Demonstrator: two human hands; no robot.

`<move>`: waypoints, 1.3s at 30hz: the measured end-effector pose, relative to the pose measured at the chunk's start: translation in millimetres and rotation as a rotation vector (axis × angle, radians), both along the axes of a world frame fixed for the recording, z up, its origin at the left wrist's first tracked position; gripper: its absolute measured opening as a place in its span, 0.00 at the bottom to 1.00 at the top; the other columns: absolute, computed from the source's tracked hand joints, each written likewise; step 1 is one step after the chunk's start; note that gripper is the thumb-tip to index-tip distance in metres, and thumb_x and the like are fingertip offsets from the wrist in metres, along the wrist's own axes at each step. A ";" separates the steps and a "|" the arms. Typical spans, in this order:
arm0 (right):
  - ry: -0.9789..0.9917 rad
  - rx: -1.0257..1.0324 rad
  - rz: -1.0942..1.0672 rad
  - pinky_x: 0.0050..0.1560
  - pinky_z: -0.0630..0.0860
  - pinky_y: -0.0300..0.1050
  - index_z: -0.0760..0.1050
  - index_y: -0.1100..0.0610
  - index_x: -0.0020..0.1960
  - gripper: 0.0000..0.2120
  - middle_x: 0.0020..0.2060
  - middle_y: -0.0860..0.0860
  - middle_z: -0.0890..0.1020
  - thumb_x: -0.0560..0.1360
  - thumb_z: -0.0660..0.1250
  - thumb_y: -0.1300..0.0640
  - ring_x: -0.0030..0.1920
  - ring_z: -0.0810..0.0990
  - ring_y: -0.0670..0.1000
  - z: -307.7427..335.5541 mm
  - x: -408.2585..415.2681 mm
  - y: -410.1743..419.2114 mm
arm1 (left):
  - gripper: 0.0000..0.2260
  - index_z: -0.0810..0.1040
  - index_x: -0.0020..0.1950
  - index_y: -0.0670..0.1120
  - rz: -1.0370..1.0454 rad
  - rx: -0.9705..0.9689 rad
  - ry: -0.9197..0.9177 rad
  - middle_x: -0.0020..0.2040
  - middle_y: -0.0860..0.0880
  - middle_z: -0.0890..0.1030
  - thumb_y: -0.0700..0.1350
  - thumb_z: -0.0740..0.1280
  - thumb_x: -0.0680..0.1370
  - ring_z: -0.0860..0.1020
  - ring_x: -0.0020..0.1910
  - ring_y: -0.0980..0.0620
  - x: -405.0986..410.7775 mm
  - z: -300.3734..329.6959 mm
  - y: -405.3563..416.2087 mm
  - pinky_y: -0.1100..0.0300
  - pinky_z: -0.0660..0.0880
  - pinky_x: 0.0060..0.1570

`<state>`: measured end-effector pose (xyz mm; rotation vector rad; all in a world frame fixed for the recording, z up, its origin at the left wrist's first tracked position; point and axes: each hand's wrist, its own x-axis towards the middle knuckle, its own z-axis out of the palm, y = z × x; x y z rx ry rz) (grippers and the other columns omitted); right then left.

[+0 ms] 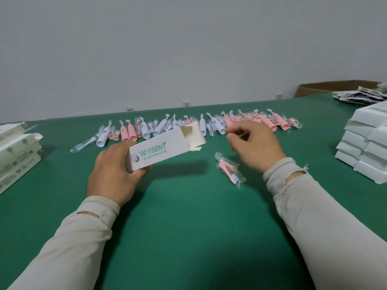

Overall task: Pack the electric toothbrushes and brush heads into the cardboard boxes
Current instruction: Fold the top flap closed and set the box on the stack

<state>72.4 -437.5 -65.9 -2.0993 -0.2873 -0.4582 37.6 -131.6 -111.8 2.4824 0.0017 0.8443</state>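
Soft even light (edges warped)

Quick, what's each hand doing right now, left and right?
Left hand: grips the open white box.
Right hand: above the table, fingers curled; whether it holds anything cannot be told.

Packing workroom, small-scale assembly line. Green-covered worktable (188, 216) spanning the view; a row of bagged pink and white electric toothbrushes (188, 127) lying at 12 o'clock; finished white boxes (364, 147) stacking up at 3 o'clock; flat printed cartons (16, 151) waiting at 9 o'clock; a brown shipping carton (335, 87) sitting at 2 o'clock against a bare grey wall (188, 49).
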 end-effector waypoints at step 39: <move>-0.235 -0.269 -0.026 0.49 0.67 0.25 0.83 0.56 0.57 0.10 0.45 0.43 0.69 0.78 0.69 0.55 0.45 0.72 0.42 1.6 -25.1 38.6 | 0.28 0.72 0.69 0.55 0.121 0.177 0.092 0.66 0.53 0.74 0.53 0.76 0.72 0.66 0.67 0.47 -7.2 6.0 -16.1 0.44 0.74 0.50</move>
